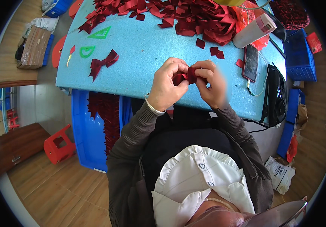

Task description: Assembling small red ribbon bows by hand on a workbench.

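Observation:
Over the near edge of the blue table (132, 73), both hands work on one piece of dark red ribbon (191, 75). My left hand (166, 85) pinches its left part between thumb and fingers. On the other end, the fingers of my right hand (210, 85) are closed around the ribbon; part of that hand is blurred. The piece looks folded or looped, but the fingers cover much of it. To the left of my hands a dark red ribbon bow (103, 65) lies on the tabletop.
Cut red ribbon pieces (216, 22) are heaped along the far side. A green set square (100, 33) and green protractor (87, 51) lie left. A white bottle (253, 31), phone (250, 63) and black bag (275, 94) sit right. Below left stands a blue bin (89, 140).

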The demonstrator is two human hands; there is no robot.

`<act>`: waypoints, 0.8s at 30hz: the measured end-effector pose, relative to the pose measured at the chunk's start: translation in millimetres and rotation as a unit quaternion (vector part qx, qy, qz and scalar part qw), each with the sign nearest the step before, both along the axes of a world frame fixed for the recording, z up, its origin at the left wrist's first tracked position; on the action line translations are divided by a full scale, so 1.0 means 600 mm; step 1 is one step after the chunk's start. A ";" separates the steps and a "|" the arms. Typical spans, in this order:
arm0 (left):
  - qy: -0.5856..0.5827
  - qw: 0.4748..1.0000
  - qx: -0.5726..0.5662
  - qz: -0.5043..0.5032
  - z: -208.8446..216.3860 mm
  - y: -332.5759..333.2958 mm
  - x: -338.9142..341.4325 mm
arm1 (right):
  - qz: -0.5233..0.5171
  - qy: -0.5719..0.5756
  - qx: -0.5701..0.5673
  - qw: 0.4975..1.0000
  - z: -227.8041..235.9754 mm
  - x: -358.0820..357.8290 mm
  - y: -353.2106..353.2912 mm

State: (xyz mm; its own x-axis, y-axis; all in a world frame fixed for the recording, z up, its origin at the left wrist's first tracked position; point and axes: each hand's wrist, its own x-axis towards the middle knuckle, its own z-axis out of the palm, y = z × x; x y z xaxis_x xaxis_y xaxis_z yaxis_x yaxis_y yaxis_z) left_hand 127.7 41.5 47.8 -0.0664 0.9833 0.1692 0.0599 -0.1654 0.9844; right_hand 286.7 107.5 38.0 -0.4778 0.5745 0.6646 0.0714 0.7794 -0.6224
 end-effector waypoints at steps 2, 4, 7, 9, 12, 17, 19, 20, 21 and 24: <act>0.031 0.999 0.012 0.015 -0.001 0.001 0.002 | 0.009 0.000 -0.038 0.999 0.001 0.002 -0.001; 0.065 0.997 0.034 0.035 0.002 0.001 0.007 | 0.025 -0.001 -0.116 0.993 0.000 0.007 -0.001; 0.132 0.985 0.079 0.075 0.010 -0.001 0.016 | 0.033 0.022 -0.184 0.982 -0.008 0.011 0.000; 0.102 0.986 0.063 0.114 0.017 -0.006 0.021 | 0.037 0.033 -0.218 0.975 -0.015 0.010 0.002; 0.090 0.984 0.085 0.125 0.012 -0.020 0.015 | 0.011 0.046 -0.160 0.986 -0.028 0.006 0.007; 0.027 0.992 0.095 0.083 -0.006 -0.029 0.002 | 0.022 0.061 -0.144 0.987 -0.036 -0.002 0.017; -0.133 0.986 -0.069 0.067 0.004 -0.033 0.011 | 0.033 0.070 -0.144 0.987 -0.033 -0.005 0.016; -0.133 0.986 -0.069 0.068 0.003 -0.031 0.011 | 0.039 0.075 -0.144 0.986 -0.030 -0.007 0.014; -0.106 0.989 -0.056 0.086 -0.002 -0.025 0.009 | 0.040 0.075 -0.143 0.986 -0.029 -0.010 0.012; -0.054 0.991 -0.031 0.119 -0.005 -0.019 0.006 | 0.046 0.106 -0.179 0.977 -0.028 -0.015 0.003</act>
State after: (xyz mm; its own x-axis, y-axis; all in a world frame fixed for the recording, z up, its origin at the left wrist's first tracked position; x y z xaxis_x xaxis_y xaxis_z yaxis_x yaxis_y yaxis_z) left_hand 131.5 29.8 44.8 -0.3125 0.9458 0.0880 -0.0165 -0.0980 0.9950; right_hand 277.5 109.4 21.3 -0.4116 0.7496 0.5184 -0.1483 0.5061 -0.8496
